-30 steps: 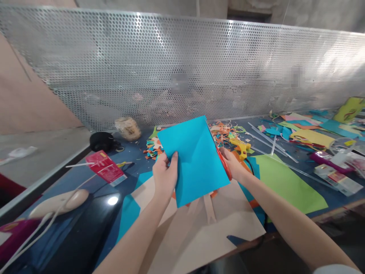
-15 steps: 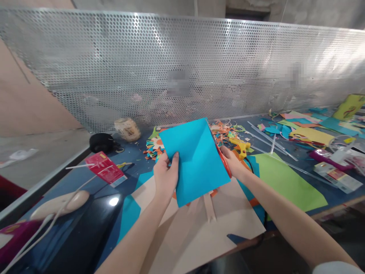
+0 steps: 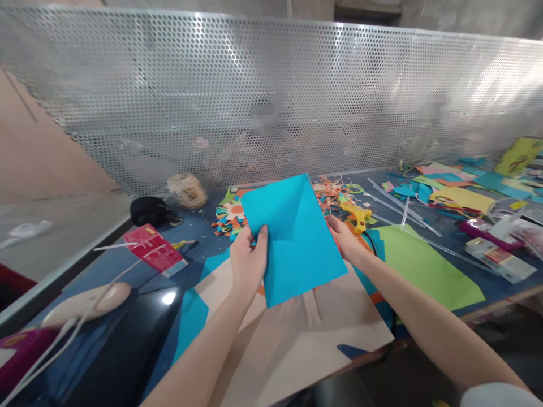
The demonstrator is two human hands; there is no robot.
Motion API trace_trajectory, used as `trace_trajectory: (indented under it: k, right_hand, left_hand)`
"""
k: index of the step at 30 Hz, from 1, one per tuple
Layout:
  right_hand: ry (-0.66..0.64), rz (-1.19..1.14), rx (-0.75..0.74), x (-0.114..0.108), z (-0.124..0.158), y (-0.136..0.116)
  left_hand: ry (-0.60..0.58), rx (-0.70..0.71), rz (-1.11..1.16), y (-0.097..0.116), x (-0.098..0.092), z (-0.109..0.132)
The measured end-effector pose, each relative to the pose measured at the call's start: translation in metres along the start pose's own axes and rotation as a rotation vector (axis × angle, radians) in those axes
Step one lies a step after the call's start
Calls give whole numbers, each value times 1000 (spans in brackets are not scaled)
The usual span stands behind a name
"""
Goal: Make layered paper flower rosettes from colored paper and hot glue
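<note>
A sheet of bright blue paper (image 3: 297,243) is held up over the table, with a soft crease near its middle. My left hand (image 3: 249,257) is closed on its left edge, thumb on the front face and fingers behind. At the right edge, my right hand (image 3: 344,237) is closed around red-handled scissors (image 3: 336,240). Only a sliver of the handle shows; the blades are mostly hidden by the blue sheet. Beneath lies a large beige sheet (image 3: 292,356) with a forked beige paper strip (image 3: 311,308) on it.
A yellow glue gun (image 3: 357,216) lies beyond my right hand, near paper scraps (image 3: 333,195). Green paper (image 3: 428,268) and clear sticks (image 3: 403,206) are to the right. A red carton (image 3: 155,249) and black pouch (image 3: 148,211) sit left. A perforated metal panel (image 3: 305,96) stands behind.
The blue sheet has shifted slightly right and now covers more of the scissors' red handle. Both hands keep their hold.
</note>
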State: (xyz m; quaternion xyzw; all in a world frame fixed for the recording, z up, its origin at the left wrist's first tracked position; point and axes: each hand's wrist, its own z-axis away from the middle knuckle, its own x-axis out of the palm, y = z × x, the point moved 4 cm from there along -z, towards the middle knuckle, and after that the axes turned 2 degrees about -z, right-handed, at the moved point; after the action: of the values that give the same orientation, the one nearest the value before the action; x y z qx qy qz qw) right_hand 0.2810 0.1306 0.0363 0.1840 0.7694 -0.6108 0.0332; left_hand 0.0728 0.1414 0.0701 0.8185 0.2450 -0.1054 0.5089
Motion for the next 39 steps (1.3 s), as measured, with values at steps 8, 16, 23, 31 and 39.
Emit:
trace_trajectory:
  k: [8,16,23,31,39]
  right_hand:
    - [-4,-9,65,-6,-3,0]
    - [-8,-14,56,-3,-9,15]
    - [-23,-40,67,-1,-11,18]
    - [-91,-118,209,1,0,5]
    - [-224,-201,211,6,6,-5]
  left_hand:
    - [-18,-12,-33,-2,5,0]
    - [-24,-34,-9,-2,6,1]
    - [-26,-46,-31,-5,6,0]
    - [95,-58,-28,-24,-2,-13]
    - [452,-69,37,-48,-26,-31]
